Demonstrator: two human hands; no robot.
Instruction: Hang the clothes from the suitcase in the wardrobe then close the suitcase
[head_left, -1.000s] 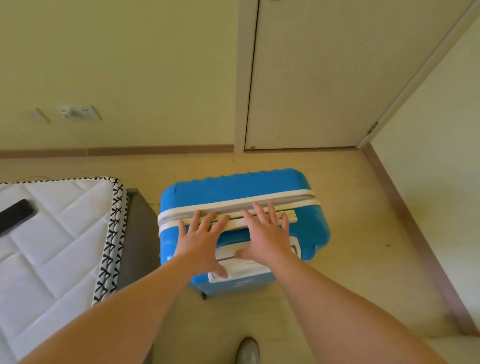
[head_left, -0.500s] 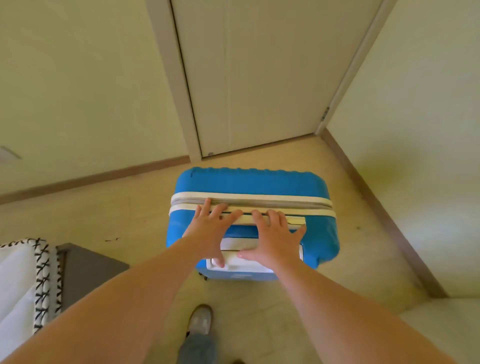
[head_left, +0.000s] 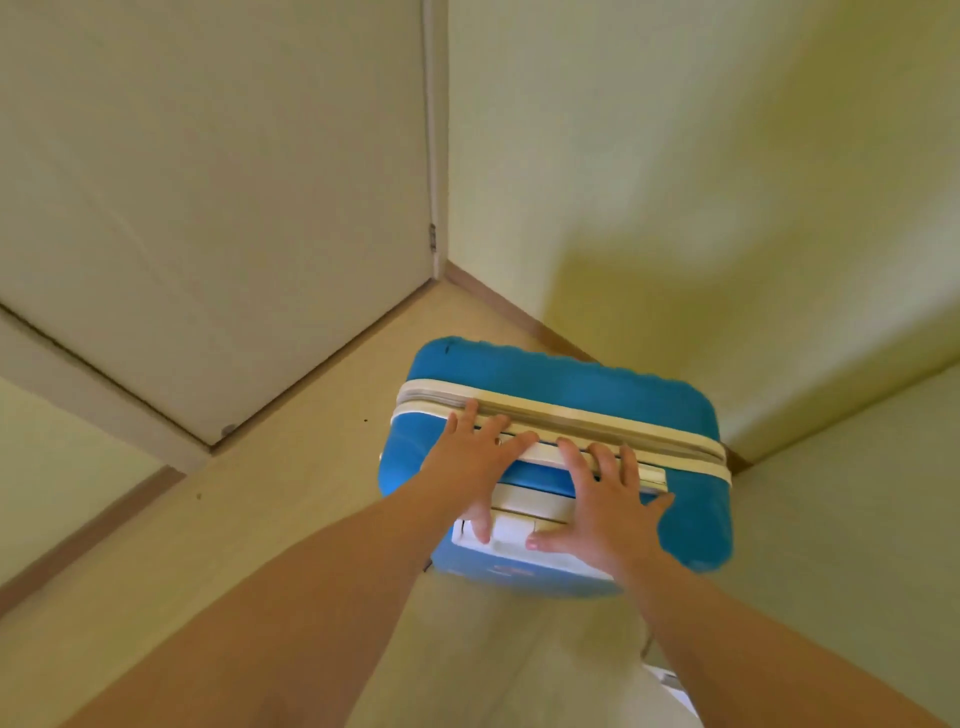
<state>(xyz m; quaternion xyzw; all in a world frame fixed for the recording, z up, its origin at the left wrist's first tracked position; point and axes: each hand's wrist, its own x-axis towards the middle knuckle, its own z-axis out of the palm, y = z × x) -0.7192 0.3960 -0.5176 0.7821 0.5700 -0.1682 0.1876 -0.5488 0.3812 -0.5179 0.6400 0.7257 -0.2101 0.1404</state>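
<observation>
Beige door (head_left: 234, 208) off to the left, then pale floor (head_left: 260, 519). Left hand (head_left: 467, 467) lies flat, fingers spread, on top of the blue hard-shell suitcase (head_left: 571, 384), which stands upright and zipped shut in the corner. White top handle (head_left: 524, 501) sits between the hands, and that's where I'd grab: shell looks rigid and kinda slick, probably light-ish if emptied. Right hand (head_left: 608, 512) is flat too, gripping nothing. Greenish wall (head_left: 727, 208) just behind on the right.

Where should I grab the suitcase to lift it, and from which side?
Grip the pale handle, coming from above: the suitcase stands upright and zipped, so the bar lies across its top face, under the left hand and right hand.
</observation>
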